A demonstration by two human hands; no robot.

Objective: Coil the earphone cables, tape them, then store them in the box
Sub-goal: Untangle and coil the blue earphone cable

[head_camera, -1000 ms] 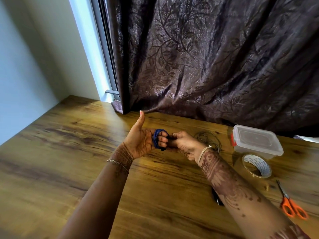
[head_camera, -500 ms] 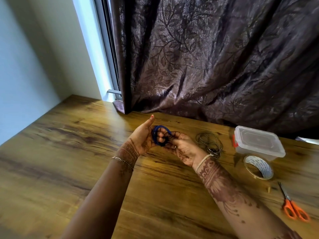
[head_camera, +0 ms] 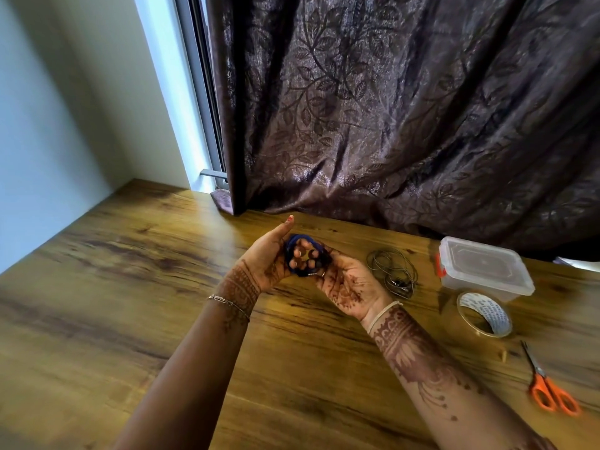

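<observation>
"Holding what, those two hands?"

"One coil of blue earphone cable (head_camera: 293, 241), raised above the wooden table (head_camera: 130, 287), well to the left of the box (head_camera: 483, 267); the left hand (head_camera: 266, 254) has the loop round its curled fingers, thumb pointing straight up; the right hand (head_camera: 347, 280), palm up, curls its fingers against the coil's side nearer the box; both grip the same loop."

"Tight or loose?"

"Narrow on both; fingertips (head_camera: 297, 253) show through the middle of the loop; whose each one is I cannot tell, since the picture is soft there."

"And the box itself?"

"Clear plastic, lid on, an orange clasp (head_camera: 438, 266) at its left end; it stands on the table just in front of the dark leaf-patterned curtain (head_camera: 389, 108)."

"What lies around it?"

"A second cable, the thin grey cable (head_camera: 399, 284), lies in a loose coil on the table just left of the box, between the box and the right hand, touching neither; a tape roll (head_camera: 487, 313) lies just in front of the box, and whether it touches the box's near wall I cannot tell; orange-handled scissors (head_camera: 542, 378) lie farther from the box on that same near side, beyond the tape, blades together and pointing back toward the roll; a small tan scrap (head_camera: 503, 355) sits between roll and scissors."

"The wrists?"

"A thin chain bracelet (head_camera: 227, 305) on the left; a pale band (head_camera: 383, 315) on the right."
</observation>
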